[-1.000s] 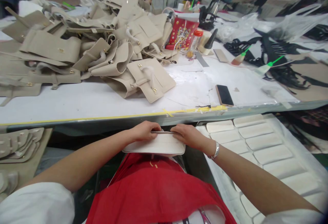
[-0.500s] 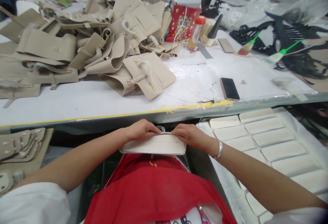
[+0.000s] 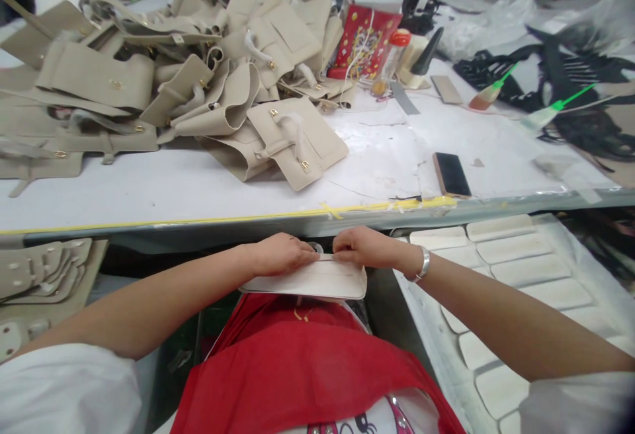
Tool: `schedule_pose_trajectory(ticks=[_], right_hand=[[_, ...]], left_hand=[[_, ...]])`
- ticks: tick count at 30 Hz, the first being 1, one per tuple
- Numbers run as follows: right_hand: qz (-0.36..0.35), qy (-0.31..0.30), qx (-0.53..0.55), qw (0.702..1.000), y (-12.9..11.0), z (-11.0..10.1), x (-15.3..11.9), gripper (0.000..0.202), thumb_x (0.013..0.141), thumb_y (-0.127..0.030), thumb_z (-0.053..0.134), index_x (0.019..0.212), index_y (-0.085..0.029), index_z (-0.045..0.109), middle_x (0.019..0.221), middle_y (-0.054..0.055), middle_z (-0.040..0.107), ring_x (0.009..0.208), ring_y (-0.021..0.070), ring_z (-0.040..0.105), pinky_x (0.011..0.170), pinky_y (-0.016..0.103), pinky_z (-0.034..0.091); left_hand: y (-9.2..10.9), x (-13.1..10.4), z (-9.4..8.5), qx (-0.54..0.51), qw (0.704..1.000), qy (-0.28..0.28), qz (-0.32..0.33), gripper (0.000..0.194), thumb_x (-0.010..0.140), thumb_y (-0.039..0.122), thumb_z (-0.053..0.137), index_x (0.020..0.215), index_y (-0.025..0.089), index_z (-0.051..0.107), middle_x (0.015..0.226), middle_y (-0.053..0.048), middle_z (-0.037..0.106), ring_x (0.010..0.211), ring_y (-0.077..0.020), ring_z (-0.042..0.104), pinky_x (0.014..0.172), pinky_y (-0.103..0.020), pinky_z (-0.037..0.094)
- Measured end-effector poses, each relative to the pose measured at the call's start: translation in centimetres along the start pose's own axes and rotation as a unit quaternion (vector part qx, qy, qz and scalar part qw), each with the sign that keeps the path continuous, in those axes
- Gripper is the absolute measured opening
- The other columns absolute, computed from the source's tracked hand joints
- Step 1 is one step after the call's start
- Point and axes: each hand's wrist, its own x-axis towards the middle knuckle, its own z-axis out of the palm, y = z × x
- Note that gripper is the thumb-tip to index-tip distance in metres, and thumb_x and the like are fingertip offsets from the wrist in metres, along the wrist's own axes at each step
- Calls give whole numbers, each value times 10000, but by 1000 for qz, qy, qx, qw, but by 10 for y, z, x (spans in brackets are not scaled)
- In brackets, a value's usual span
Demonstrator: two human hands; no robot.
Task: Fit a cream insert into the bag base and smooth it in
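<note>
Two hands (image 3: 284,255) (image 3: 366,247) on one cream piece (image 3: 308,282)

The near edge of the worktop (image 3: 149,186) barred the way ahead of the left hand (image 3: 282,253) and right hand (image 3: 361,247). Beyond it, a hand could pass along the strip before the pile of beige bag pieces (image 3: 183,83) and inward between that pile and the phone (image 3: 452,174). The red patterned packet (image 3: 364,40) and red-capped bottle (image 3: 391,63) stood behind this gap; black straps (image 3: 551,67) crowded the right side.
</note>
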Motion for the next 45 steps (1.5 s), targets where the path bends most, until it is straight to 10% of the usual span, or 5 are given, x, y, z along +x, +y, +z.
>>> schedule_pose_trajectory(ticks=[9, 21, 30, 39, 45], right_hand=[[4, -156, 170, 973, 9, 2, 50, 270, 761, -392, 591, 696, -161, 468, 583, -72, 375, 545, 67, 329, 499, 200, 248], [-35, -209, 216, 953, -14, 10, 115, 307, 736, -430, 616, 688, -161, 477, 570, -75, 386, 534, 64, 335, 497, 201, 261], [-71, -163, 230, 957, -46, 22, 159, 258, 715, -350, 621, 650, -161, 458, 573, -79, 359, 542, 61, 310, 500, 198, 259], [18, -144, 148, 978, -14, 4, 87, 221, 732, -329, 595, 659, -160, 474, 567, -68, 393, 538, 71, 338, 500, 205, 249], [85, 38, 90, 992, -29, 8, 14, 135, 769, -283, 585, 731, -154, 573, 650, -26, 540, 599, 99, 452, 561, 222, 330]], left_hand=[[-11, -12, -6, -4, 1000, -9, -3, 288, 778, 216, 518, 1020, 287, 656, 1097, -9, 656, 985, -211, 592, 853, -232, 382], [-49, -69, -27, 196, 976, -30, 89, 349, 882, 194, 419, 1196, 230, 568, 1211, -69, 604, 1013, -177, 606, 837, -218, 439], [-59, -100, -26, 205, 978, 28, 19, 299, 907, 248, 407, 1113, 228, 623, 1142, -29, 643, 1004, -150, 608, 855, -210, 449], [-48, -98, -19, 245, 965, 70, -63, 284, 891, 273, 423, 1058, 250, 651, 1111, -15, 655, 954, -149, 624, 832, -236, 472], [-17, -88, -2, 250, 954, 163, -29, 311, 854, 262, 471, 1124, 192, 609, 1273, -72, 551, 1143, -211, 514, 974, -353, 415]])
